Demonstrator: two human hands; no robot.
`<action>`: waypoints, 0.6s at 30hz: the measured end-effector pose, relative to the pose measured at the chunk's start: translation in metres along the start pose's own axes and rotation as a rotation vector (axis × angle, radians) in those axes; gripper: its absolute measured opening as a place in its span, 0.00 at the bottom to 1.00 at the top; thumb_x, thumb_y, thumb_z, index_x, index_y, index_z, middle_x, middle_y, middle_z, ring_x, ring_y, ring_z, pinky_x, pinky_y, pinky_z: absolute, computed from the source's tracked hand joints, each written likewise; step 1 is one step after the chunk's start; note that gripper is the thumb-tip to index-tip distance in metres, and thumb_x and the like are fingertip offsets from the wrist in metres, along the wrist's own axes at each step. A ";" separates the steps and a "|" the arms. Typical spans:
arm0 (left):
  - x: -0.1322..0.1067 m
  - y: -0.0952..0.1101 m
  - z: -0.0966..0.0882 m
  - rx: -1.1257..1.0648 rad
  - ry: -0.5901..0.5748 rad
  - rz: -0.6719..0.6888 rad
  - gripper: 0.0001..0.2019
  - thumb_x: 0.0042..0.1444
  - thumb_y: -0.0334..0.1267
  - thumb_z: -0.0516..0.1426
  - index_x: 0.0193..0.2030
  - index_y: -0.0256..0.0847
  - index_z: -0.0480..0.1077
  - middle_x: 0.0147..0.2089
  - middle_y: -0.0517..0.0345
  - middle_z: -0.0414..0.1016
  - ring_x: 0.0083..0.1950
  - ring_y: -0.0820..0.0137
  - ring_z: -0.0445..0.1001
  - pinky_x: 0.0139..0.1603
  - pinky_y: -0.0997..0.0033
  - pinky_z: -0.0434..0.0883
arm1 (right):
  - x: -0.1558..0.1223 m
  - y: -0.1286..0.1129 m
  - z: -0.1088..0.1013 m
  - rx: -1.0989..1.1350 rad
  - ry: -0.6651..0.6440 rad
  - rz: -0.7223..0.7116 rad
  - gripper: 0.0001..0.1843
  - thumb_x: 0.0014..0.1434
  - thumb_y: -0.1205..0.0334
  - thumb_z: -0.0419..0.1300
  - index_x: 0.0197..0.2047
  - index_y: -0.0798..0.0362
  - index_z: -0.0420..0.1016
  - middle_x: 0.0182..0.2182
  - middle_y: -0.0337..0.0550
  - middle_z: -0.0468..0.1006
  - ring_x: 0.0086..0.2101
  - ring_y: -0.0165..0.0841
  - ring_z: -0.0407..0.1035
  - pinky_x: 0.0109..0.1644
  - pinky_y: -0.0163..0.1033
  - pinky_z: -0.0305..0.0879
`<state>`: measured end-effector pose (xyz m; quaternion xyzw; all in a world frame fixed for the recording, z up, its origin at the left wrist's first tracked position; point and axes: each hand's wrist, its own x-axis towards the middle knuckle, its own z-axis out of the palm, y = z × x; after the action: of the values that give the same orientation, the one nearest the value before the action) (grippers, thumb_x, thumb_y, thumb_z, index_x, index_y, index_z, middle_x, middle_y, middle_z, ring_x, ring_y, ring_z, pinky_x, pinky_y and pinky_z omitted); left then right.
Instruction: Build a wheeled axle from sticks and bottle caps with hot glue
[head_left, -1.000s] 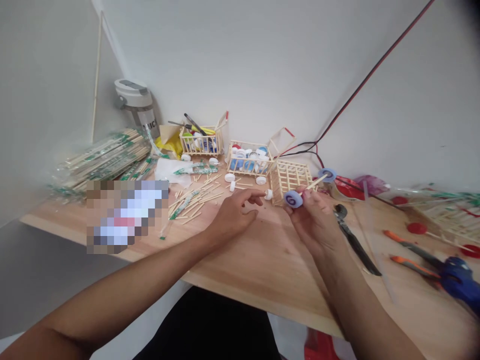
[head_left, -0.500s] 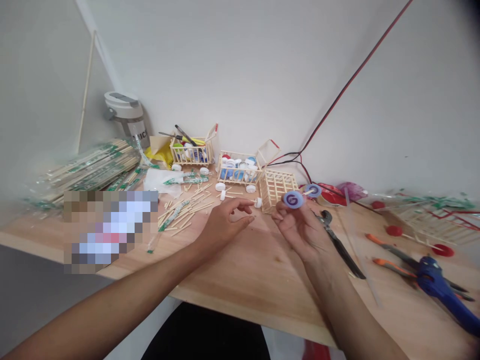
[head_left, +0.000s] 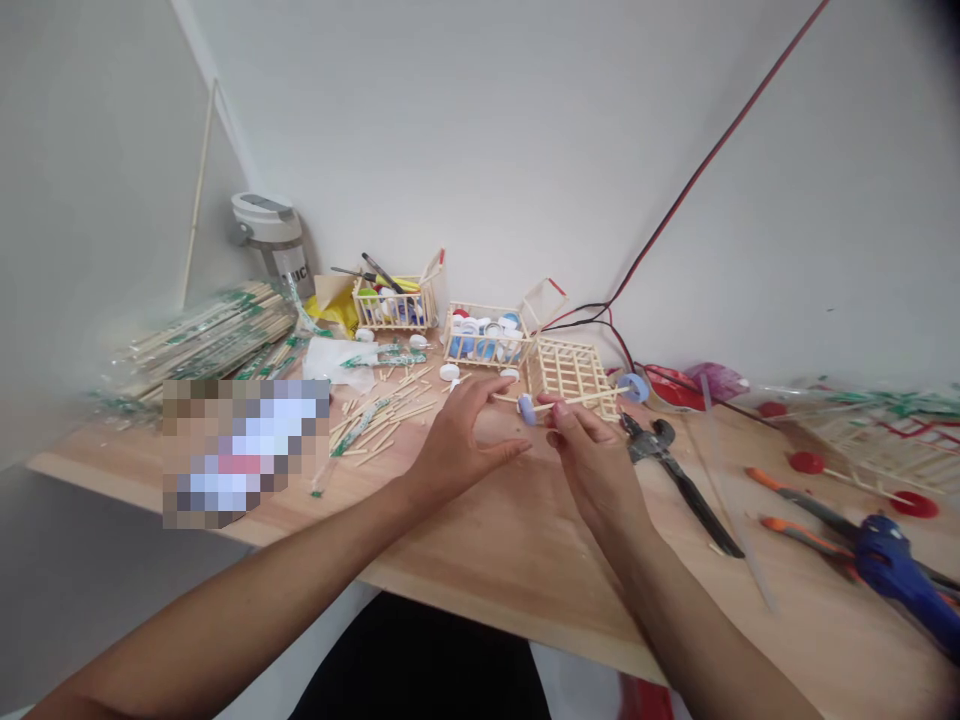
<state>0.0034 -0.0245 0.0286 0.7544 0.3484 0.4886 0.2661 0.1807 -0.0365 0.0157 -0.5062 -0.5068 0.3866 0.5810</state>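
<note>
Between the thumb and fingers of my right hand (head_left: pixel 596 450) is a thin wooden stick (head_left: pixel 581 401). A blue bottle cap sits on each end of it, the near cap (head_left: pixel 526 408) on the left and the far cap (head_left: pixel 634 388) on the right, like wheels on an axle. My left hand (head_left: pixel 461 430) is open beside the near cap, thumb and fingers apart; contact with the cap is not visible. Just behind the stick rests a lattice basket of wooden sticks (head_left: pixel 559 365), tilted on the table.
Two stick carts stand at the back, a left cart (head_left: pixel 397 318) and a middle cart (head_left: pixel 480 357), both holding bottle caps. Cut sticks (head_left: pixel 390 425) lie left. Black-handled pliers (head_left: pixel 694 500), a blue glue gun (head_left: pixel 892 560) and a red-capped axle (head_left: pixel 855 482) lie right.
My right hand has turned the capped stick, so it lies sideways with one cap towards my left hand. My left hand has opened wider beside that cap. The view has shifted slightly.
</note>
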 end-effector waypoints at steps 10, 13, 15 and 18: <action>-0.002 0.002 -0.001 0.043 0.004 0.056 0.28 0.53 0.39 0.63 0.60 0.44 0.61 0.58 0.48 0.68 0.56 0.62 0.69 0.54 0.61 0.67 | -0.010 -0.013 0.003 -0.459 -0.014 -0.321 0.11 0.61 0.55 0.59 0.40 0.47 0.81 0.39 0.44 0.80 0.40 0.38 0.70 0.40 0.42 0.63; -0.002 0.002 -0.002 0.039 -0.013 0.045 0.28 0.53 0.39 0.63 0.60 0.43 0.61 0.58 0.48 0.68 0.56 0.62 0.68 0.54 0.60 0.67 | -0.010 -0.015 0.003 -0.561 -0.017 -0.436 0.10 0.63 0.57 0.58 0.37 0.48 0.80 0.40 0.44 0.79 0.40 0.37 0.69 0.40 0.42 0.63; -0.003 0.001 -0.002 0.035 -0.029 0.032 0.28 0.53 0.39 0.63 0.60 0.43 0.62 0.59 0.48 0.68 0.57 0.61 0.68 0.55 0.60 0.67 | -0.010 -0.015 0.004 -0.604 -0.034 -0.479 0.09 0.63 0.58 0.58 0.34 0.49 0.78 0.39 0.44 0.78 0.40 0.37 0.70 0.42 0.42 0.63; -0.003 0.000 -0.003 0.001 -0.040 0.029 0.24 0.56 0.40 0.61 0.60 0.44 0.64 0.59 0.49 0.68 0.58 0.62 0.67 0.54 0.61 0.67 | -0.008 -0.012 0.005 -0.666 -0.069 -0.530 0.09 0.63 0.61 0.57 0.33 0.50 0.76 0.36 0.45 0.76 0.40 0.37 0.69 0.44 0.43 0.64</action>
<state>-0.0005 -0.0261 0.0283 0.7692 0.3323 0.4769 0.2654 0.1737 -0.0457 0.0261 -0.5053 -0.7357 0.0559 0.4476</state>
